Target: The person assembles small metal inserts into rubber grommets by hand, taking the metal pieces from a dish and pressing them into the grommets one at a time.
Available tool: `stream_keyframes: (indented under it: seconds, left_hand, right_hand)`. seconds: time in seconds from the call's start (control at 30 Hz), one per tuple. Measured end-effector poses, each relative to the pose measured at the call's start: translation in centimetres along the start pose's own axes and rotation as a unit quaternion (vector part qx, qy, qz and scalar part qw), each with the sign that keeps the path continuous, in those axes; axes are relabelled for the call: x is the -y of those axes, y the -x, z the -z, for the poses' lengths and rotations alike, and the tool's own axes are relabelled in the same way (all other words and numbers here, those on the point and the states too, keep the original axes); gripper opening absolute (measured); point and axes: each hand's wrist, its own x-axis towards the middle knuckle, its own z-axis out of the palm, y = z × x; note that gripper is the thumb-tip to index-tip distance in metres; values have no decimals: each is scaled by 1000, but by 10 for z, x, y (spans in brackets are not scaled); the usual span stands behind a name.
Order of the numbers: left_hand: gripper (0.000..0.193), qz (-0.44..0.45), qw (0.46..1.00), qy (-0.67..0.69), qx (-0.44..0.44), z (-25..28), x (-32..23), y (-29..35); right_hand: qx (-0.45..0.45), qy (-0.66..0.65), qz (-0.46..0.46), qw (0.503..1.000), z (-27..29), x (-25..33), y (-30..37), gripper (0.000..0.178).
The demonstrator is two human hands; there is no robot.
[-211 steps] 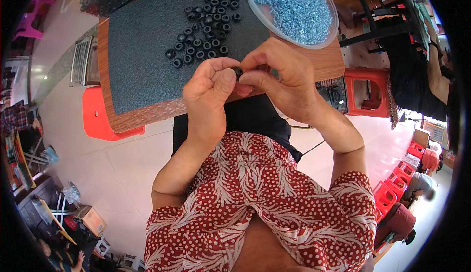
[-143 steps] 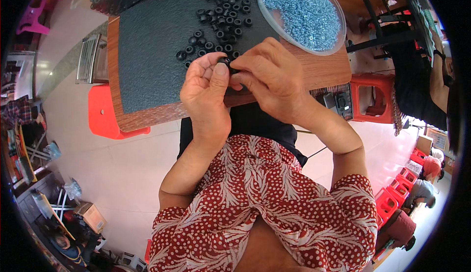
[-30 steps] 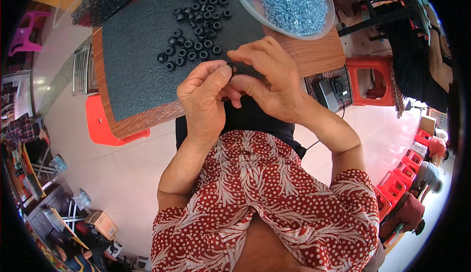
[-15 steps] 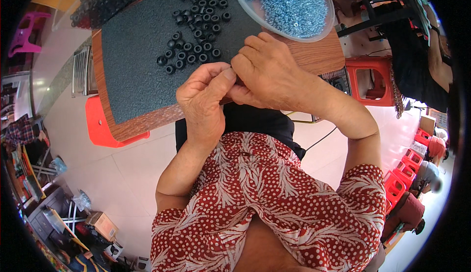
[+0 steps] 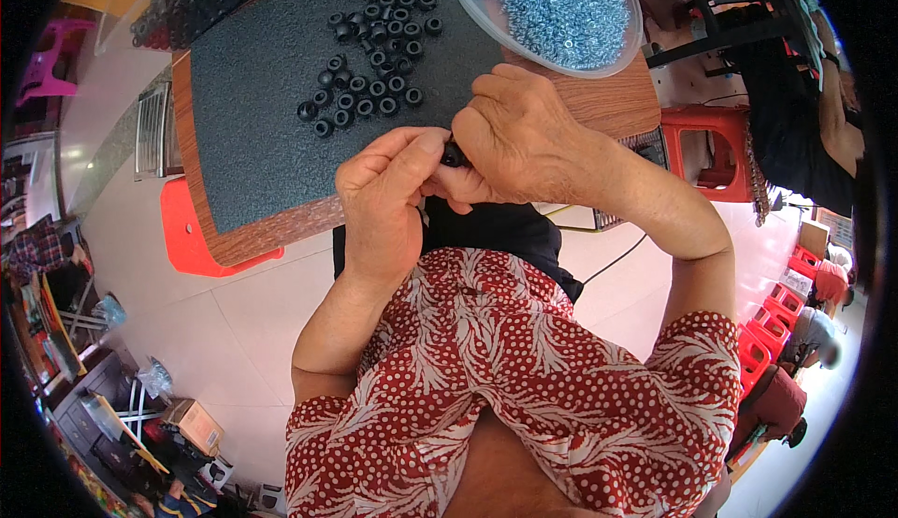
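Observation:
At the table's near edge my two hands meet with fingers closed. A small black round part (image 5: 453,153) shows between them, gripped by the fingers of my right hand (image 5: 524,139). My left hand (image 5: 385,181) pinches thumb against fingers right beside it; whatever its fingertips hold is hidden. Just beyond my hands, several loose black round parts with hollow centres (image 5: 377,58) lie scattered on a dark textured mat (image 5: 253,125). To the far right of the mat stands a round clear tub (image 5: 639,22) filled with small translucent blue rings (image 5: 561,13).
A clear bin (image 5: 117,36) full of black parts stands at the far left of the wooden table (image 5: 599,107). Red stools (image 5: 716,149) flank the table, one (image 5: 192,233) at its left. Other people (image 5: 781,401) sit off to the right.
My right hand has shifted slightly right, away from my left. The black part between them now shows more. The loose parts on the mat look unchanged.

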Motion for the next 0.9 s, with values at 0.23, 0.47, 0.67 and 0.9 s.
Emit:
stream_keyframes:
  seconds: [0.23,0.47,0.67,0.9]
  left_hand:
    - [28,5,997,-73,26,7,6,3]
    - [25,-8,996,-87,-14,-2,9,6]
    - [25,-27,998,-62,-19,-7,7,5]
    - [25,-38,999,-24,-24,-5,3,6]
  right_hand:
    - [23,13,11,1000,-1,-1,2,30]
    - [11,-12,35,999,-4,-1,2,32]
    - [-23,-39,4,999,-6,1,3,30]
    - [-40,12,-31,999,3,5,-6,29]
